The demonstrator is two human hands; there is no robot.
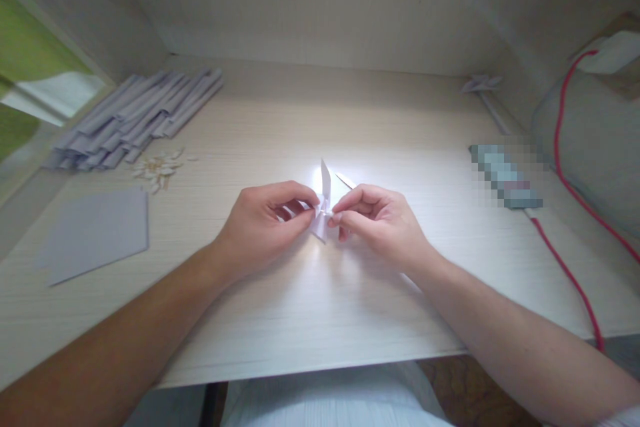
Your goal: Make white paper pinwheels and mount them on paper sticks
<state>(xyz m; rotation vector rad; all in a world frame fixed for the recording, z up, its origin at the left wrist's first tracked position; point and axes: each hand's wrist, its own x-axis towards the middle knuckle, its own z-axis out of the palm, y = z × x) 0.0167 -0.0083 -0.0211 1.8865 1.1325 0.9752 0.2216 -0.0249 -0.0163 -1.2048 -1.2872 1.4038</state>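
Pinching folded paper piece (324, 210) | both hands: left (265, 220); right (380, 220) | above desk (300, 307)

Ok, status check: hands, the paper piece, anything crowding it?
Left hand and right hand both pinching the folded paper piece over the desk. Nothing crowding it; paper sheet and paper strips far left.

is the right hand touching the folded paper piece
Touching. The head view shows the right hand pinching the folded paper piece at its fingertips, opposite the left hand.
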